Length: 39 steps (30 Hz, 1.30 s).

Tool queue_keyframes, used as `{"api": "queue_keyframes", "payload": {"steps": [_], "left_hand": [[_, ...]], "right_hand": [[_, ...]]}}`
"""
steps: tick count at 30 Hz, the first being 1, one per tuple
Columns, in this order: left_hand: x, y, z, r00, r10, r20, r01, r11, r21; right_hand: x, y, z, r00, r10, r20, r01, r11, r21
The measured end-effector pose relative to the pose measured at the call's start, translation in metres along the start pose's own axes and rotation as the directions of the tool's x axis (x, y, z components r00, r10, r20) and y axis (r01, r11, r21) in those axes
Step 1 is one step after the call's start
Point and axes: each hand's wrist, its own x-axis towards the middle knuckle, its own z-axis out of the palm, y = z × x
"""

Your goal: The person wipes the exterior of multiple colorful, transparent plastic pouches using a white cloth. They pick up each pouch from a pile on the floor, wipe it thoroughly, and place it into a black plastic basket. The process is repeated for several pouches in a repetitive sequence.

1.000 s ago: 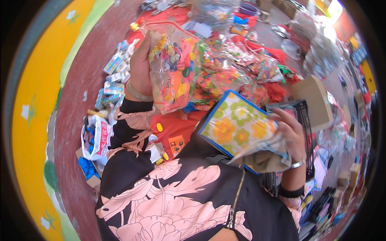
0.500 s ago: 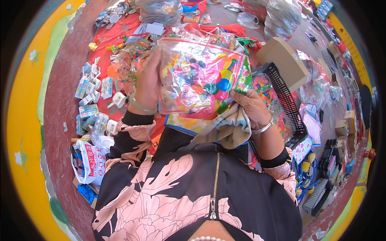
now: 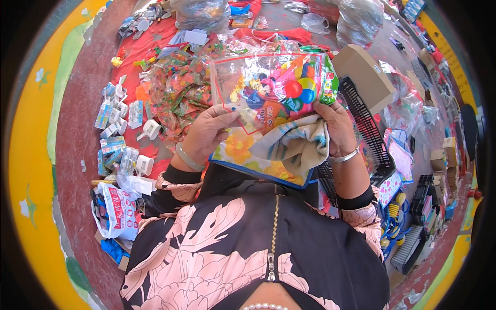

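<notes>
A clear plastic bag (image 3: 243, 77) with a red border holds bright balloons or similar colourful pieces and a green printed strip at its right side. My left hand (image 3: 209, 129) is closed on the bag's lower left part, thumb on top. My right hand (image 3: 336, 126) grips its lower right corner and also has a grey-beige cloth (image 3: 302, 142) with blue stripes bunched at the fingers. Below the bag, a yellow flowered sheet (image 3: 240, 152) with blue edging lies across my lap.
A heap of small wrapped bags (image 3: 181, 98) lies ahead on a red sheet. A black plastic crate (image 3: 369, 139) and a cardboard box (image 3: 364, 80) stand to the right. White hooked pieces and small boxes (image 3: 111, 113) lie left, above a white carrier bag (image 3: 116, 212).
My left hand has moved from the bag's upper left side to its lower left edge. The bag has shifted slightly right, and more of the cloth and flowered sheet shows.
</notes>
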Motion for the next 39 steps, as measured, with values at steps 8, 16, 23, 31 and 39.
{"api": "queue_keyframes", "payload": {"steps": [8, 16, 23, 31, 39], "left_hand": [[-0.011, 0.017, 0.017, 0.988, 0.145, 0.048, -0.152, 0.954, 0.256], [-0.024, 0.022, 0.024, 0.992, 0.109, 0.07, -0.126, 0.938, 0.324], [-0.021, 0.015, 0.03, 0.946, 0.323, -0.014, -0.29, 0.869, 0.401], [-0.02, 0.016, 0.024, 0.956, 0.292, -0.035, -0.27, 0.917, 0.293], [-0.007, 0.008, 0.015, 0.976, 0.17, -0.139, -0.132, 0.959, 0.252]], "right_hand": [[0.014, 0.009, -0.034, 0.996, -0.086, -0.027, 0.069, 0.917, -0.392], [0.003, -0.01, -0.032, 0.994, -0.051, 0.1, 0.085, 0.922, -0.378], [-0.014, -0.013, -0.03, 0.949, 0.312, 0.05, -0.28, 0.902, -0.328], [-0.026, -0.026, -0.039, 0.955, 0.291, 0.052, -0.247, 0.884, -0.396], [-0.035, -0.02, -0.05, 0.948, 0.316, -0.021, -0.298, 0.866, -0.403]]}}
